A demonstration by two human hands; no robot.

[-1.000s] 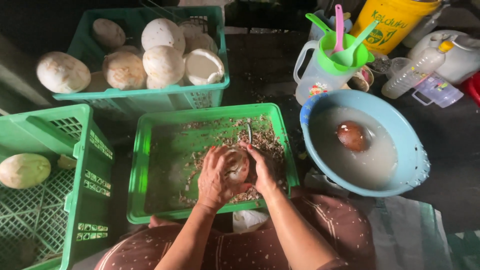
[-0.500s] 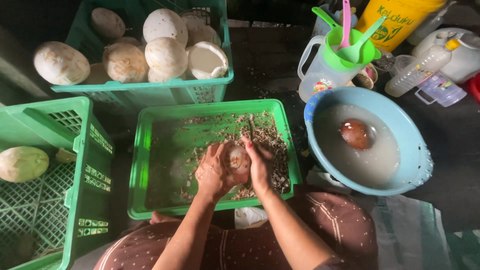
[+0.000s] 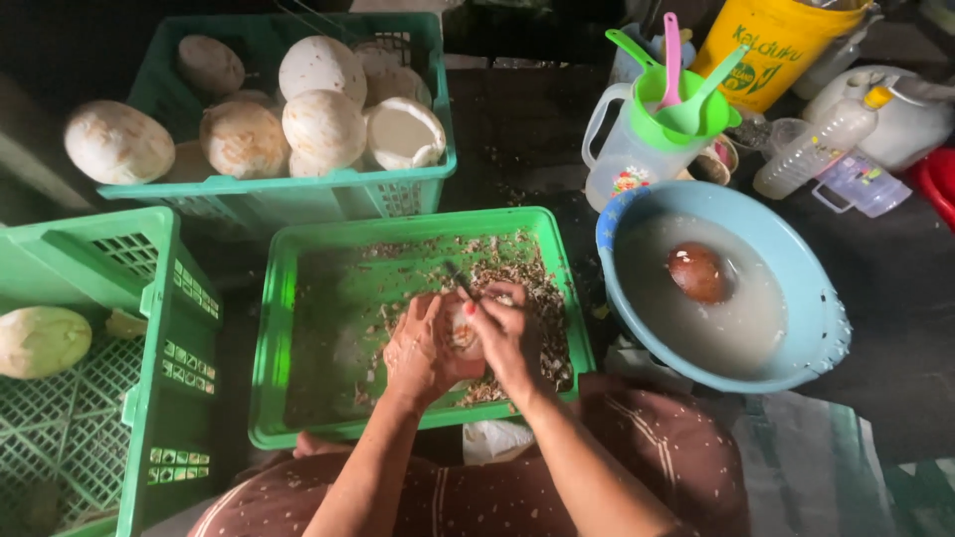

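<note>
Small pale peeled coconut (image 3: pixel 464 333), brown flecks, held over the shallow green tray (image 3: pixel 298 298) of shavings. Left hand (image 3: pixel 423 348) cups it; right hand (image 3: pixel 507 333) grips what looks like a thin blade (image 3: pixel 460 280), partly hidden. Behind the blue basin (image 3: pixel 816 328): yellow bucket (image 3: pixel 766 40) with dark lettering, clear jug (image 3: pixel 637 149) with small colourful sticker.

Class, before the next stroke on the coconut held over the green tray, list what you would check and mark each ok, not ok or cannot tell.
1. Left hand grips the coconut: ok.
2. Right hand holds the tool: ok.
3. Work sits above the green tray, which catches the shavings: ok.
4. Blade edge faces away from the fingers: cannot tell.
5. Blue basin close beside the tray: ok.
</note>
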